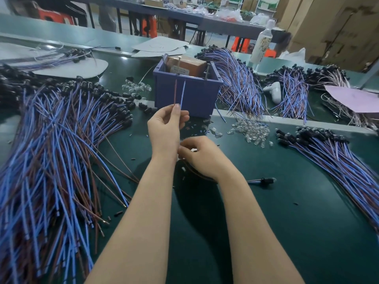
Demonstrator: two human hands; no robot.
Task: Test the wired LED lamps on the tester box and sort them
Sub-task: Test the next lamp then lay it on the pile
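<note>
Holding brown block (185,66) and nails (179,65), tester box (192,97) behind pinched wires (183,92)

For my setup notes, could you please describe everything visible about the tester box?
The tester box is an open-topped blue-purple plastic tub, upright on the green table. A labelled brown block sits inside; metal nails stand at its rim. The left hand holds brown and blue wire ends up before its front wall.

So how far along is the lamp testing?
Probably partway. Neat bundles right of the tester box and a row at the near right look sorted already. In hand: the left hand pinches one lamp's wire pair up at the box, the right hand curled round its lower end. The big pile on the left looks untested.
</note>
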